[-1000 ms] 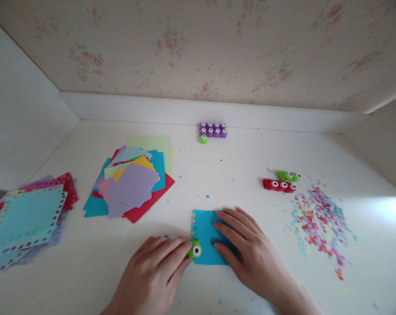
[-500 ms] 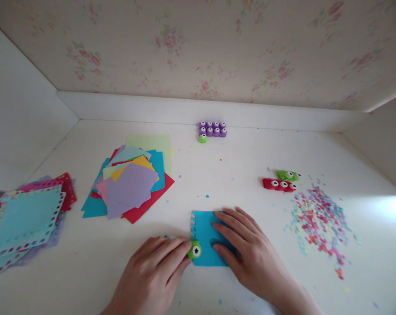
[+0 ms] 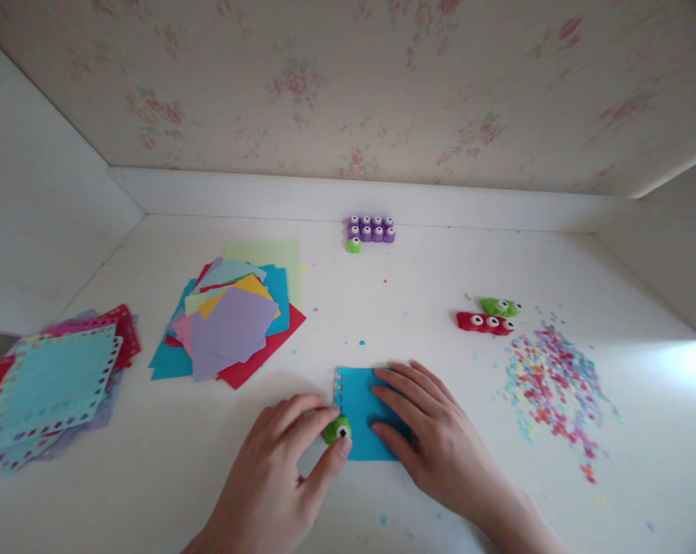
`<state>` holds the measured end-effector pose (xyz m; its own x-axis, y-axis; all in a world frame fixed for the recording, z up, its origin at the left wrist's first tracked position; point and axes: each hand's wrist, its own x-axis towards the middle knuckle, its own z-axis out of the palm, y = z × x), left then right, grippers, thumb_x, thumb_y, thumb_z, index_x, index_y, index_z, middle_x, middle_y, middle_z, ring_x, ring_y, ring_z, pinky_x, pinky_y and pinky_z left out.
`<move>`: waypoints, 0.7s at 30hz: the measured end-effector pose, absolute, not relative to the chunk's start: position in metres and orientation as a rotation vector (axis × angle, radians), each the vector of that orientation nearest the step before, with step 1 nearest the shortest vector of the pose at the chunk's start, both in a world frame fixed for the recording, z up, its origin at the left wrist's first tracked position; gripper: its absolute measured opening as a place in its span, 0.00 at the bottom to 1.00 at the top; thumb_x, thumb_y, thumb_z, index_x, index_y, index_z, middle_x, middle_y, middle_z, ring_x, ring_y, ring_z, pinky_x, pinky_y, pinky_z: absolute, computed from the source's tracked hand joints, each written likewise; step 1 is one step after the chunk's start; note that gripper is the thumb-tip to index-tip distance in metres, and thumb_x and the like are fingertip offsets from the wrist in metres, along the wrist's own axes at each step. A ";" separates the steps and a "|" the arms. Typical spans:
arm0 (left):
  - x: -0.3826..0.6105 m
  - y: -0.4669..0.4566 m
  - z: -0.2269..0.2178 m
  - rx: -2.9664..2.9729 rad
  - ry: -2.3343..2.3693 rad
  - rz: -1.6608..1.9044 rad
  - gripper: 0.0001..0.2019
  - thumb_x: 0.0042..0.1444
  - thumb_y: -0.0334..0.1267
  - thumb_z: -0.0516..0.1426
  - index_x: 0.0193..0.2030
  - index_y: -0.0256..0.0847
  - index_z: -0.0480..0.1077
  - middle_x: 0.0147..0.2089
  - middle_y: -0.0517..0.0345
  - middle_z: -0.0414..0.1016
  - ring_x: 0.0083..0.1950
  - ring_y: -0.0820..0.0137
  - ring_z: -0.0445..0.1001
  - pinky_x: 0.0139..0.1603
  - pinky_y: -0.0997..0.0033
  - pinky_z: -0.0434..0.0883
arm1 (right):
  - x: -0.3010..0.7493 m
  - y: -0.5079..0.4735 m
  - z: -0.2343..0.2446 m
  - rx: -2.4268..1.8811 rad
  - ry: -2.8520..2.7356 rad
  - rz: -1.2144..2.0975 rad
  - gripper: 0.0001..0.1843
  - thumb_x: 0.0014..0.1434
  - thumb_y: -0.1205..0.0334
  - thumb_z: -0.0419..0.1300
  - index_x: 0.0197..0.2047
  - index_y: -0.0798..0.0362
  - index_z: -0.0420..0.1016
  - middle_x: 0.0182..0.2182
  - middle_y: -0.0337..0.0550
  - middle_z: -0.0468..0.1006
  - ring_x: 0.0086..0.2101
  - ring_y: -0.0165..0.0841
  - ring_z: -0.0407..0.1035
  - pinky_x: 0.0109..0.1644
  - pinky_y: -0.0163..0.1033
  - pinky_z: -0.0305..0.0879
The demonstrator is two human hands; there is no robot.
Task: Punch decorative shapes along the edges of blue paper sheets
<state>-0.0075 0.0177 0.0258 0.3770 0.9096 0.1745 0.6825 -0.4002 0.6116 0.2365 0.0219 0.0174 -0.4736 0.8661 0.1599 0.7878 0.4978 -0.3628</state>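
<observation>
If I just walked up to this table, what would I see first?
Probably the two hands at the near edge: the left hand pinches a green punch on the edge of a blue paper, which the right hand presses flat. Then the bright confetti scattered on the right, and the pile of coloured sheets on the left.

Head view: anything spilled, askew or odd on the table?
Punched confetti lies scattered on the table at right, with stray bits around the blue sheet and green punch. The plain paper stack is fanned untidily.
</observation>
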 end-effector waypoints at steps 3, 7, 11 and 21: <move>-0.003 0.019 0.025 2.156 1.399 0.619 0.09 0.66 0.42 0.56 0.48 0.48 0.76 0.47 0.55 0.77 0.47 0.62 0.76 0.50 0.58 0.74 | 0.237 0.022 0.017 -1.385 -2.416 0.344 0.18 0.66 0.58 0.59 0.58 0.50 0.72 0.60 0.47 0.73 0.61 0.46 0.64 0.66 0.61 0.60; 0.000 0.022 0.027 2.067 1.400 0.587 0.07 0.65 0.41 0.56 0.42 0.47 0.76 0.45 0.56 0.76 0.47 0.61 0.75 0.50 0.57 0.71 | 0.237 0.021 0.016 -1.388 -2.400 0.353 0.19 0.66 0.58 0.59 0.58 0.50 0.72 0.60 0.48 0.73 0.61 0.46 0.64 0.66 0.61 0.60; 0.008 0.030 0.037 2.037 1.467 0.388 0.08 0.63 0.37 0.57 0.33 0.46 0.75 0.41 0.56 0.74 0.44 0.60 0.74 0.44 0.56 0.69 | 0.236 0.021 0.016 -1.388 -2.377 0.376 0.19 0.65 0.58 0.60 0.58 0.50 0.72 0.59 0.49 0.73 0.60 0.46 0.65 0.66 0.60 0.60; 0.005 0.039 0.051 2.003 1.502 0.173 0.06 0.60 0.42 0.61 0.34 0.50 0.78 0.43 0.58 0.76 0.49 0.57 0.74 0.49 0.50 0.67 | 0.236 0.019 0.011 -1.374 -2.347 0.372 0.19 0.64 0.56 0.61 0.57 0.50 0.73 0.59 0.48 0.73 0.60 0.45 0.64 0.67 0.60 0.58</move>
